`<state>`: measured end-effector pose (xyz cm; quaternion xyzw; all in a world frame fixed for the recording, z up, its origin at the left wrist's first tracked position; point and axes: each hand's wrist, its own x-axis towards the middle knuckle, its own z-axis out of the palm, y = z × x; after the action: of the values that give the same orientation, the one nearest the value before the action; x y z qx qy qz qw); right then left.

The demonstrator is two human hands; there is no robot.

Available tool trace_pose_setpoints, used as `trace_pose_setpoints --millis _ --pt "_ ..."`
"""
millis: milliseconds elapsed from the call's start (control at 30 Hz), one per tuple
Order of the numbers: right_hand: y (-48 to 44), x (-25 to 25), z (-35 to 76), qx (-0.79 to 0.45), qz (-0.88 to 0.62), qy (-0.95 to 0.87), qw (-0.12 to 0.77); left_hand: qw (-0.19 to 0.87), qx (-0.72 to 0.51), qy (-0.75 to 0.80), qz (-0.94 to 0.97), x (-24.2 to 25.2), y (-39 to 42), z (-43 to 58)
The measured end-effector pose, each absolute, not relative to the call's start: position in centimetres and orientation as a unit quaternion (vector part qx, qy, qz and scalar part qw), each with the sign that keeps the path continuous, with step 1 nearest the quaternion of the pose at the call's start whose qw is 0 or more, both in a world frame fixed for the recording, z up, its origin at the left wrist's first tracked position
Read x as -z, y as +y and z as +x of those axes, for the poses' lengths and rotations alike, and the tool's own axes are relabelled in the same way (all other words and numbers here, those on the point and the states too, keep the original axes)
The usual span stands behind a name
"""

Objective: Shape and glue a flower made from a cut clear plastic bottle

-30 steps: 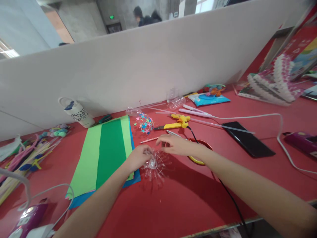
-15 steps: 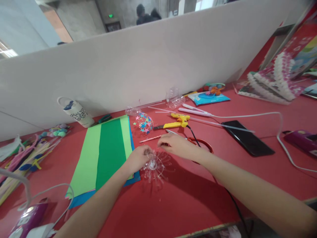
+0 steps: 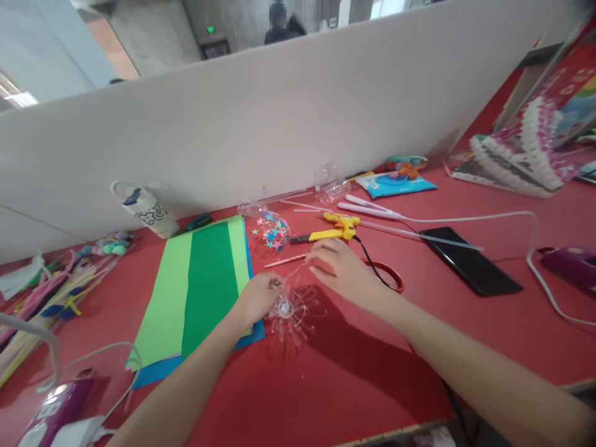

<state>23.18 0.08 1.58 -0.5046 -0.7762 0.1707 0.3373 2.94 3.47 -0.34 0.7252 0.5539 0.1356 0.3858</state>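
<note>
A clear plastic bottle piece point(image 3: 285, 308), cut into many thin curling strips around its neck, stands on the red table. My left hand point(image 3: 259, 298) is closed on strips at its upper left edge. Just up and to the right of it, my right hand point(image 3: 338, 268) has its fingers curled together in a pinch. A faint thin line, perhaps a strip or thread, runs near those fingertips, but what they hold is too fine to make out. A pencil point(image 3: 285, 261) and a yellow-handled craft knife point(image 3: 321, 235) lie just beyond my hands.
Green felt sheets point(image 3: 209, 279) lie at left, near a white bottle point(image 3: 151, 214). Beyond my hands are a star-filled clear ball point(image 3: 274, 231), a yellow glue gun point(image 3: 343, 223) and a pink-white corded tool point(image 3: 370, 210). A black phone point(image 3: 470, 261) and scissors point(image 3: 391, 273) are right.
My right hand has shifted slightly up and right, away from the plastic piece, and now covers the scissor blades. My left hand keeps its hold. The view has shifted slightly.
</note>
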Motion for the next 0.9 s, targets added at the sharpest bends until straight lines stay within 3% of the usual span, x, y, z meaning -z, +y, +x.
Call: trace_pose_setpoints --millis 233,900 --pt "-3.8 -2.3 21.2 -0.347 -0.558 -0.688 0.307 0.360 -0.173 0.590 0.702 0.6 3.2 2.9" --pt "-2.1 0.3 21.5 -0.292 -0.631 -0.688 0.209 0.431 -0.198 0.552 0.686 1.1 2.2 3.1"
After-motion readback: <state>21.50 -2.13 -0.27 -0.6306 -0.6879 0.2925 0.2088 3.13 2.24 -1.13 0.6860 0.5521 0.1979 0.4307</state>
